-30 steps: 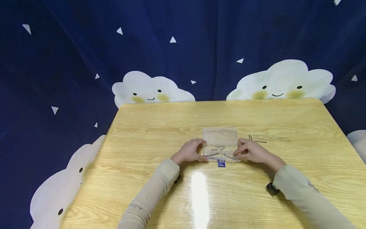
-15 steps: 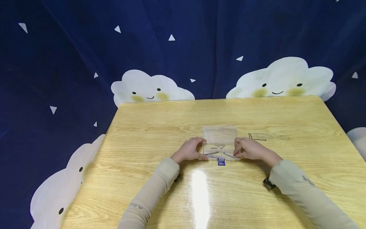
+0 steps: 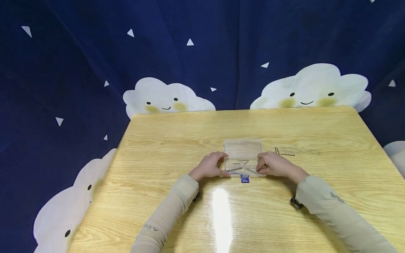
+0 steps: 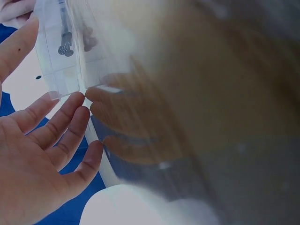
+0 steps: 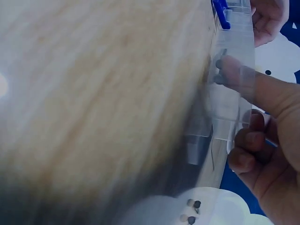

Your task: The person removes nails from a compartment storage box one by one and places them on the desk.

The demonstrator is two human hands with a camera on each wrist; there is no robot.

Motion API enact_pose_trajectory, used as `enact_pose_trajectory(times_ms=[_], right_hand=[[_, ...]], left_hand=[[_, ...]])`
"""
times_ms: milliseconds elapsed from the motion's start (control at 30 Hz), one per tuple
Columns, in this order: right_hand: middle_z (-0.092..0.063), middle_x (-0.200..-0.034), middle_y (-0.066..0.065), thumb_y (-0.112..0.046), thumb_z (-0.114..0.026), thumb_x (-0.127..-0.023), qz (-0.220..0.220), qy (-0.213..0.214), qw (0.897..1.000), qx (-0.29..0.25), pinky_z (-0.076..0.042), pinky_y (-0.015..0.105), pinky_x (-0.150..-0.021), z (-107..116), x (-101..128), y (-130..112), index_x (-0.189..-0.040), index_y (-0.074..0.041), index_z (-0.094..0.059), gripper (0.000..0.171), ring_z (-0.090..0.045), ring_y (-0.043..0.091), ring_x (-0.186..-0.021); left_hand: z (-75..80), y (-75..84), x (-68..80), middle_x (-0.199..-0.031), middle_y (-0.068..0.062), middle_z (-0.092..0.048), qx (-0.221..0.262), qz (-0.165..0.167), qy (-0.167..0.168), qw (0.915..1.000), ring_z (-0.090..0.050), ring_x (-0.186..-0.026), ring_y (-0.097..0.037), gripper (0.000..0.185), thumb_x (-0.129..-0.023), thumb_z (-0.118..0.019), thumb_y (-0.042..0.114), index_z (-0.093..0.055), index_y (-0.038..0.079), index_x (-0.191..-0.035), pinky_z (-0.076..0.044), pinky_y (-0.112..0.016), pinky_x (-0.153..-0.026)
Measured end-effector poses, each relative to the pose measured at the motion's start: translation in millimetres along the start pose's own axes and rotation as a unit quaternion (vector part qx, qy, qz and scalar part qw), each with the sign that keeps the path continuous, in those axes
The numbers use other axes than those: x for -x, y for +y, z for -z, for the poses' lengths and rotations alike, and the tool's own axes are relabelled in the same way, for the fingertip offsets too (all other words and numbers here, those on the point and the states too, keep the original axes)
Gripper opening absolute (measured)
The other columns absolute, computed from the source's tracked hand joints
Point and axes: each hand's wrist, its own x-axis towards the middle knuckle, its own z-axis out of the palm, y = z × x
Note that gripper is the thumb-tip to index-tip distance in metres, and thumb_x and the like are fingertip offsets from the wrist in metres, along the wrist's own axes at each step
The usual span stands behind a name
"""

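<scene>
The left hand [image 3: 210,166] rested against the left side of the clear plastic box [image 3: 243,158], its fingers loosely curved round the box edge and its thumb at the front corner; the left wrist view showed the fingers [image 4: 65,123] nearly straight, with their tips touching the box wall. The right hand [image 3: 274,164] held the right side of the box, fingers curled over the edge and thumb pressed to the wall. Compared with one second earlier, the right hand had moved slightly closer to the box, and the right sleeve had drawn in with it; the left hand was unchanged.

The box stood at the middle of the wooden table [image 3: 177,140], lid open and lying flat behind it. A blue latch [image 3: 244,178] hung at the box front. Several nails [image 3: 242,168] lay inside the box. More loose nails [image 3: 283,152] lay on the table just right of the box.
</scene>
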Motion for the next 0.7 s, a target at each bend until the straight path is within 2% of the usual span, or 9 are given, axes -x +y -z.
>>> enact_pose_trajectory(times_ms=[400, 500, 700], right_hand=[[-0.044, -0.071, -0.010, -0.013, -0.072, -0.076, 0.053, 0.042, 0.997, 0.032, -0.039, 0.020, -0.052, -8.3, 4.5, 2.7, -0.080, -0.010, -0.073, 0.005, -0.039, 0.000, -0.059], [-0.044, -0.070, -0.010, -0.010, -0.073, -0.076, 0.064, 0.037, 0.997, 0.026, -0.039, 0.019, -0.051, -6.8, 3.1, 3.1, -0.078, -0.010, -0.073, 0.003, -0.038, 0.000, -0.058], [-0.044, -0.068, -0.010, -0.006, -0.076, -0.071, 0.055, -0.005, 0.998, 0.026, -0.039, 0.020, -0.052, -1.6, -3.6, 3.6, -0.070, -0.012, -0.072, 0.007, -0.036, 0.001, -0.057]], left_hand=[[1.7, 0.1, 0.2, -0.119, -0.006, -0.055, 0.003, 0.006, -0.010, 0.9999, -0.048, -0.111, -0.021, 0.073, -0.070, -0.076, 0.042, -0.048, 0.009, -0.129, -0.035, -0.039, -0.097], [1.0, -0.6, -0.2, -0.117, -0.005, -0.056, -0.001, 0.008, -0.010, 0.9999, -0.049, -0.109, -0.020, 0.073, -0.070, -0.076, 0.043, -0.048, 0.009, -0.129, -0.036, -0.038, -0.096], [0.3, -0.5, -0.7, -0.114, -0.004, -0.057, -0.001, 0.010, -0.009, 0.9999, -0.050, -0.106, -0.019, 0.074, -0.070, -0.076, 0.044, -0.048, 0.009, -0.129, -0.037, -0.037, -0.094]])
